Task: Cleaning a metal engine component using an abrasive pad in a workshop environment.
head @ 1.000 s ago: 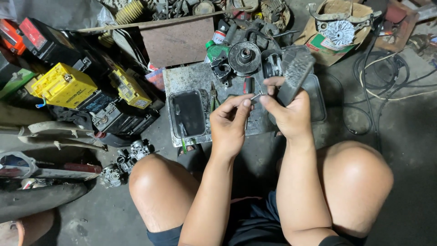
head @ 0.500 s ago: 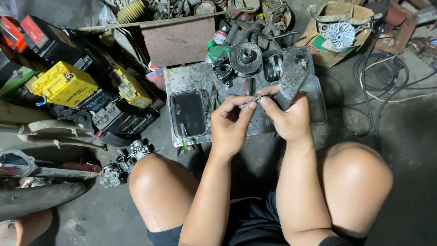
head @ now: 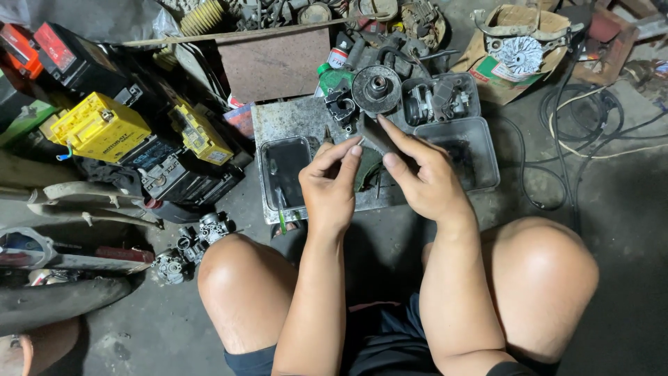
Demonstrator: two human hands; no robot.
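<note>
Head view, looking down: left hand (head: pixel 332 186) and right hand (head: pixel 423 182) pinching a dark metal part (head: pixel 376 136) together, just below round pulley (head: pixel 376 89).

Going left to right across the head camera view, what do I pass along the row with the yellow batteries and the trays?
Big yellow box-shaped battery → smaller yellow battery → dark rectangular plastic tray → left hand → right hand → grey empty plastic tray → black coiled cable.

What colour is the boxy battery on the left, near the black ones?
Bright yellow battery; the head view shows it clearly.
</note>
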